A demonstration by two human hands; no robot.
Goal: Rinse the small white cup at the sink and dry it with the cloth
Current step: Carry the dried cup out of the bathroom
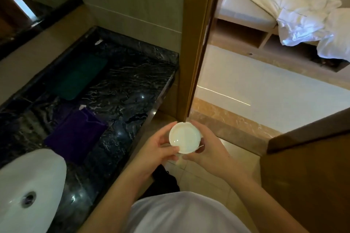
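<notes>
The small white cup (184,136) is round and shallow, with its open side facing me. Both hands hold it in front of my body, to the right of the counter's edge. My left hand (157,149) grips its left rim with thumb and fingers. My right hand (210,149) cups its right side from below. The white sink (43,172) with a metal drain lies at the lower left, set in the dark marble counter (132,89). A purple cloth (75,134) lies flat on the counter beside the sink, and a green cloth (79,77) lies farther back.
A wooden door frame (197,43) stands just beyond the cup. An open wooden door (306,166) is at the right. Through the doorway are a pale floor and a bench with crumpled white bedding (303,15). A mirror (28,2) hangs at the upper left.
</notes>
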